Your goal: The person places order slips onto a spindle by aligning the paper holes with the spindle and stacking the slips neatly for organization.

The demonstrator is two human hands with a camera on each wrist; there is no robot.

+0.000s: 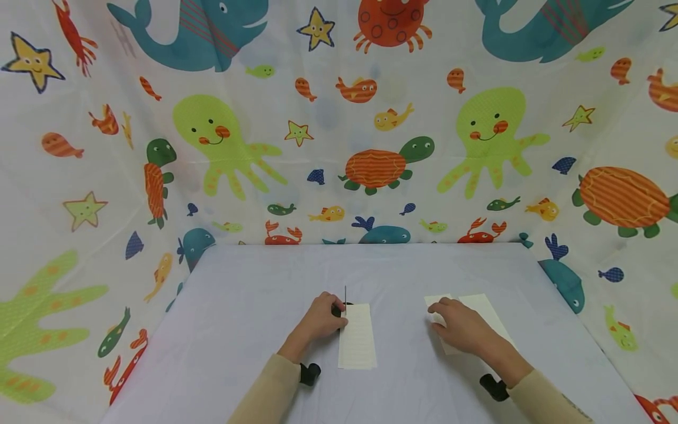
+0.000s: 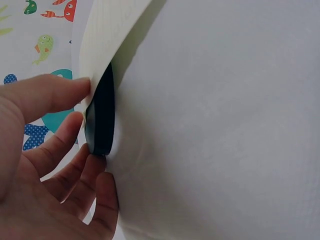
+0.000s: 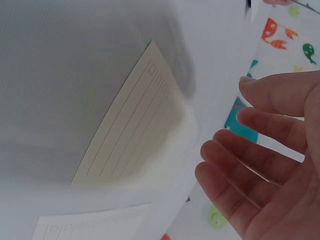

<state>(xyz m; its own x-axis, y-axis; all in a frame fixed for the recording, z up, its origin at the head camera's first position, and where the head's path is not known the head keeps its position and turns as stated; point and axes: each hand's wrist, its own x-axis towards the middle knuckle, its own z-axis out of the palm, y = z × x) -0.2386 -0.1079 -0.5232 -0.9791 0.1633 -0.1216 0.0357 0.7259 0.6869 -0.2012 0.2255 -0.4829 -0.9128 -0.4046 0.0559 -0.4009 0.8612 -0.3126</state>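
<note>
A bill spike, with a thin upright rod (image 1: 345, 292) and a black round base (image 2: 102, 115), stands near the middle of the table. Cream lined paper slips (image 1: 358, 338) lie over its base, their far end beside the rod. My left hand (image 1: 324, 315) holds the base's left side, the thumb on the paper's edge and the other fingers along the rim. To the right, my right hand (image 1: 458, 325) hovers over more lined slips (image 3: 127, 125), fingers loosely bent, nothing held. In the head view it hides part of those slips.
A white cloth (image 1: 265, 277) covers the table. Around it hangs a curtain (image 1: 312, 135) printed with sea animals. Another lined slip (image 3: 85, 222) lies beside the first in the right wrist view. Black straps with small devices (image 1: 310, 374) sit on both wrists.
</note>
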